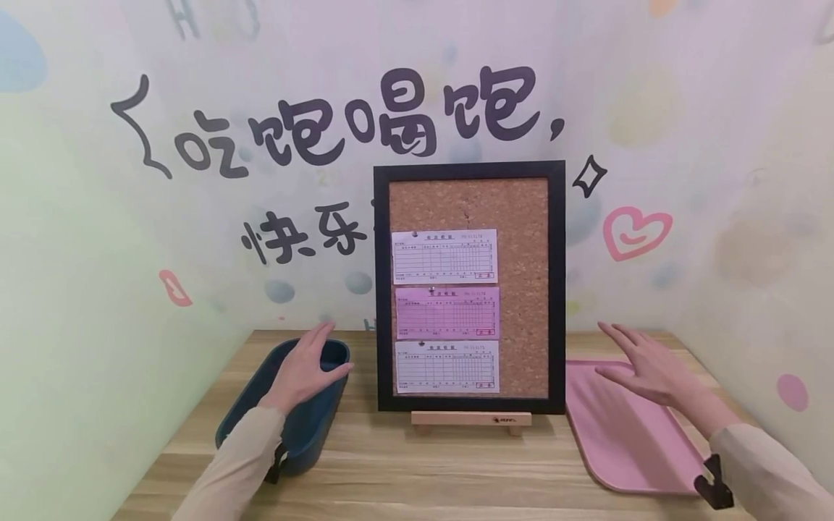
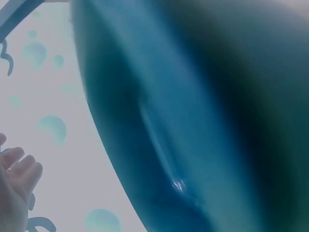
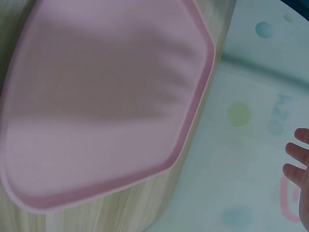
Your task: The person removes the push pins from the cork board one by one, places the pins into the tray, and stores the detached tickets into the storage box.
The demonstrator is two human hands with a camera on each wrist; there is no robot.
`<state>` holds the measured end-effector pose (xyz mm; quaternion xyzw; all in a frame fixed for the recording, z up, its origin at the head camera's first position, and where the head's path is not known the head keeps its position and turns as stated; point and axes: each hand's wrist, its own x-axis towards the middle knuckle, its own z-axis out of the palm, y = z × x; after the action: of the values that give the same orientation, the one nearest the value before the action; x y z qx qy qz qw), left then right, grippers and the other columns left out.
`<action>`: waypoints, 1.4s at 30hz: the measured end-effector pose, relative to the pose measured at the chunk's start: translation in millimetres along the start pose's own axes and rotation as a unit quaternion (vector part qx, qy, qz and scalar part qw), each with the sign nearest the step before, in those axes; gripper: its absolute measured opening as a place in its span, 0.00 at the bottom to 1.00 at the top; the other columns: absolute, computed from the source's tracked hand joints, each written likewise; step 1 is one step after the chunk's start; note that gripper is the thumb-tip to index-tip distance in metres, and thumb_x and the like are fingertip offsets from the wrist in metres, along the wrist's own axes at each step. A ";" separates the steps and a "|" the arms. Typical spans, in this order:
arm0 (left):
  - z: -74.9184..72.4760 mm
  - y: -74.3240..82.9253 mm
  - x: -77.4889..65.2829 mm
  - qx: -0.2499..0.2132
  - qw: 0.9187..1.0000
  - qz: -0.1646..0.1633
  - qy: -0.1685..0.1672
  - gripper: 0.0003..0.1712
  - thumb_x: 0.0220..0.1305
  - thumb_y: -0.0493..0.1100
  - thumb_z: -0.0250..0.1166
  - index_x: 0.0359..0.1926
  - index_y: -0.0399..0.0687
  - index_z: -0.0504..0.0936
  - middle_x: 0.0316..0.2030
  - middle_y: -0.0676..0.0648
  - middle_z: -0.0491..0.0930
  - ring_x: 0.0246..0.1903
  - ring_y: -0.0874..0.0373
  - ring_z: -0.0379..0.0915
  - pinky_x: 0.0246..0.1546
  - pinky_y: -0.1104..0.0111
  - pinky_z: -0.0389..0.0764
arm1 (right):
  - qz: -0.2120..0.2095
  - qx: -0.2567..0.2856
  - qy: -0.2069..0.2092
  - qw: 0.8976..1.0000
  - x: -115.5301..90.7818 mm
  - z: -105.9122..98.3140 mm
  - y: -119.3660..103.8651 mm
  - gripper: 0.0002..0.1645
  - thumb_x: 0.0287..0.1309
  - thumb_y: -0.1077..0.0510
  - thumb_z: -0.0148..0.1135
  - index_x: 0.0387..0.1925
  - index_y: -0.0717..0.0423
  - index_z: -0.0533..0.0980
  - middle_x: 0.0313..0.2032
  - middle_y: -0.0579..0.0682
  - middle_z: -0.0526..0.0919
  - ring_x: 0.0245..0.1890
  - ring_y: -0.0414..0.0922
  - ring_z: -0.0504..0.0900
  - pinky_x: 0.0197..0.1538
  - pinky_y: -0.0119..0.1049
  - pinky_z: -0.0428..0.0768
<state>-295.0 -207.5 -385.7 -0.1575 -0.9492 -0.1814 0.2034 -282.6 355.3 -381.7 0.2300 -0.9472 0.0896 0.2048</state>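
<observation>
A cork board point(image 1: 523, 289) in a black frame stands upright on a small wooden easel point(image 1: 470, 419). Pinned to it, one below the other, are a white receipt slip point(image 1: 445, 257), a pink receipt slip point(image 1: 447, 314) and another white slip point(image 1: 447, 367). My left hand point(image 1: 305, 370) hovers over a dark blue bin point(image 1: 311, 441), fingers extended and holding nothing. Over a pink tray point(image 1: 625, 434) my right hand point(image 1: 651, 369) hangs with spread fingers, likewise holding nothing. The left wrist view looks closely into the bin point(image 2: 159, 121), where a small shiny spot shows; I cannot tell what it is.
All of this stands on a wood-grain table point(image 1: 449, 474). Behind it rises a wall point(image 1: 313, 43) with large dark characters and a pink heart point(image 1: 637, 233). Side walls close in the table left and right. The tray point(image 3: 96, 96) shows only shadows on its surface.
</observation>
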 end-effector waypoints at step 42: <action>-19.4 76.3 69.3 -0.337 0.936 -0.073 0.067 0.37 0.56 0.46 0.65 0.64 0.46 0.60 0.58 0.40 0.68 0.53 0.45 0.69 0.50 0.55 0.75 | -0.002 0.172 0.185 0.968 80.8 -54.7 -67.6 0.39 0.40 0.59 0.72 0.56 0.62 0.67 0.36 0.53 0.77 0.33 0.25 0.68 0.35 0.16 0.71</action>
<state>-320.2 -132.3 -317.0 -0.1350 -0.8252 -0.5154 0.1877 -297.2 278.1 -292.7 0.2431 -0.8627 0.2922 0.3337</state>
